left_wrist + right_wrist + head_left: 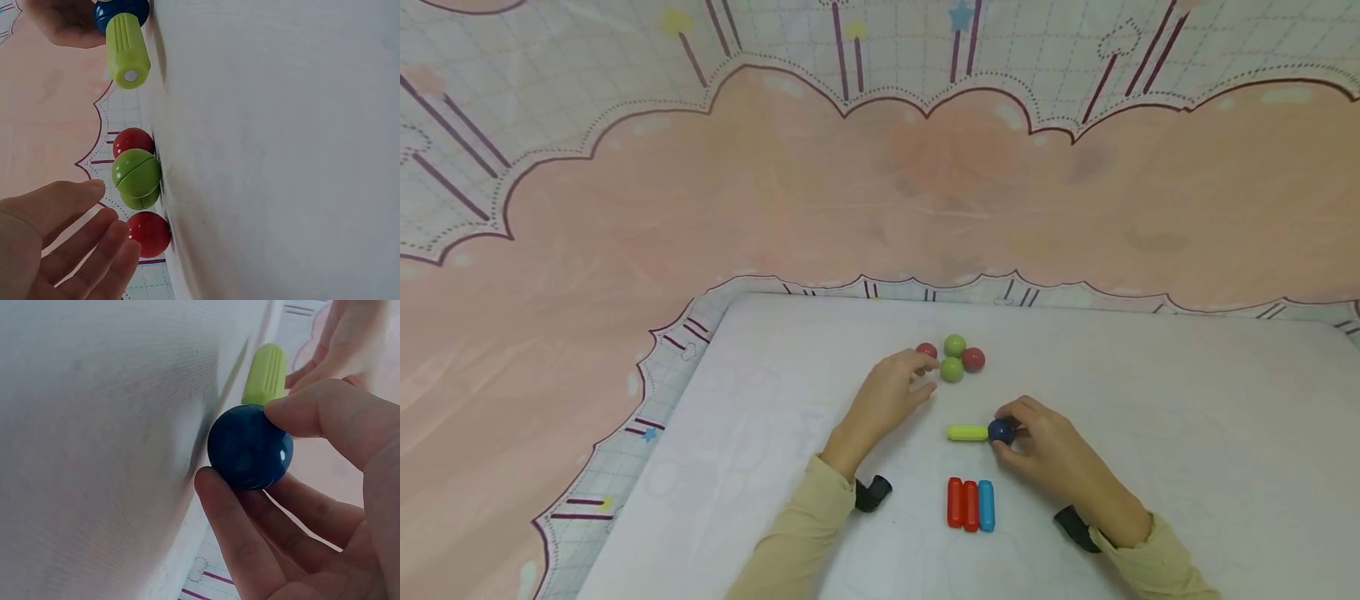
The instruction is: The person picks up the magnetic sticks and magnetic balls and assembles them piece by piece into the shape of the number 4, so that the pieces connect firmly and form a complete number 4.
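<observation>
My right hand point(1051, 442) pinches a dark blue ball point(250, 447) between thumb and fingers. The ball's far side meets one end of a yellow-green magnetic rod point(967, 432), which points left in the head view. At the rod's free end a round silvery spot point(130, 75) shows in the left wrist view. My left hand point(887, 398), fingers loosely bent and holding nothing, hovers by a red ball point(149, 234); whether its fingertips touch the ball I cannot tell. Beside that ball sit two green balls point(951, 369) and another red ball point(973, 359).
Two red rods point(955, 502) and a blue rod point(987, 506) lie side by side on the white tabletop point(1210, 433), between my forearms. A patterned cloth point(820, 200) spreads beyond the table's far and left edges. Black straps point(872, 493) sit at both wrists.
</observation>
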Available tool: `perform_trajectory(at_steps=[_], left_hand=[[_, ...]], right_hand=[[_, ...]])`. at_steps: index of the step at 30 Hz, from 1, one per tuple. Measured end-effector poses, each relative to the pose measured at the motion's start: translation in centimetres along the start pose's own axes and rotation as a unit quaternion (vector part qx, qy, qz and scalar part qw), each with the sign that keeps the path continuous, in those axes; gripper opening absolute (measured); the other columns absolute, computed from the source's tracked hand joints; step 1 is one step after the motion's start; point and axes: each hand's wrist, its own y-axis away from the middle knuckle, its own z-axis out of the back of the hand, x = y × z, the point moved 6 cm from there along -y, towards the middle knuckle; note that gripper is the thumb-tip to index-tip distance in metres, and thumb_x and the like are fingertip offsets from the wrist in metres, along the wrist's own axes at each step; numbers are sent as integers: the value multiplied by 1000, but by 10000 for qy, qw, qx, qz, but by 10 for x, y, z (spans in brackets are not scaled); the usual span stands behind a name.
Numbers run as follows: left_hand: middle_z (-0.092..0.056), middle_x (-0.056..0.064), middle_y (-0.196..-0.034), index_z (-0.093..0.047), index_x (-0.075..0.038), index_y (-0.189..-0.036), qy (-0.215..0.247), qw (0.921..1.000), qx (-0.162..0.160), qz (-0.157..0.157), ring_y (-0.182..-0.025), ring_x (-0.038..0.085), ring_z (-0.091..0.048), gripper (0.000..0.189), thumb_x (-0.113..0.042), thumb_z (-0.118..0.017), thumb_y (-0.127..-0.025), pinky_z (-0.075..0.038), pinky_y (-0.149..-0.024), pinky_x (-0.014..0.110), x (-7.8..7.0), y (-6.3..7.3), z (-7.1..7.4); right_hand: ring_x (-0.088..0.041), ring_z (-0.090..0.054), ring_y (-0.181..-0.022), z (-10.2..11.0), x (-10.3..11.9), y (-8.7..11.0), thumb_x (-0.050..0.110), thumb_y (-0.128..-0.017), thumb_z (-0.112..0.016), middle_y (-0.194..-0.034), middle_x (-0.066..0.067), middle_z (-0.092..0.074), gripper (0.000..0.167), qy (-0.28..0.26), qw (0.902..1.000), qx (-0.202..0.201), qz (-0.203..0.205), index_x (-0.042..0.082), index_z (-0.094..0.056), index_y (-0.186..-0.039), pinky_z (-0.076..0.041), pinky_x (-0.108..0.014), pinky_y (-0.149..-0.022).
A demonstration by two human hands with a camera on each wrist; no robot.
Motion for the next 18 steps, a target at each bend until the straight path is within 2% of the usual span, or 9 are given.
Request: perform_trajectory(at_steps=[10, 18], left_hand=[[-69, 5, -114, -70, -11, -120, 115, 9999, -47, -27, -97, 18, -65, 30, -12, -72, -91, -55, -87, 32, 3, -8, -5], [-70, 4, -114, -71, -12, -118, 27, 9999, -55, -102, -99, 17, -64, 28, -14, -73, -90, -54, -88, 31, 1, -17, -9]], right_hand=[[-16, -67, -89, -1, -3, -1, 9, -80, -81, -101, -5, -64, 30, 48, 9999, 72, -143, 4, -65, -106, -59, -32, -80], [-17, -68, -88, -3, -3, -2, 10, -79, -82, -101, -6, -64, 31, 117, 9999, 23, -119, 3, -66, -105, -59, -32, -79]])
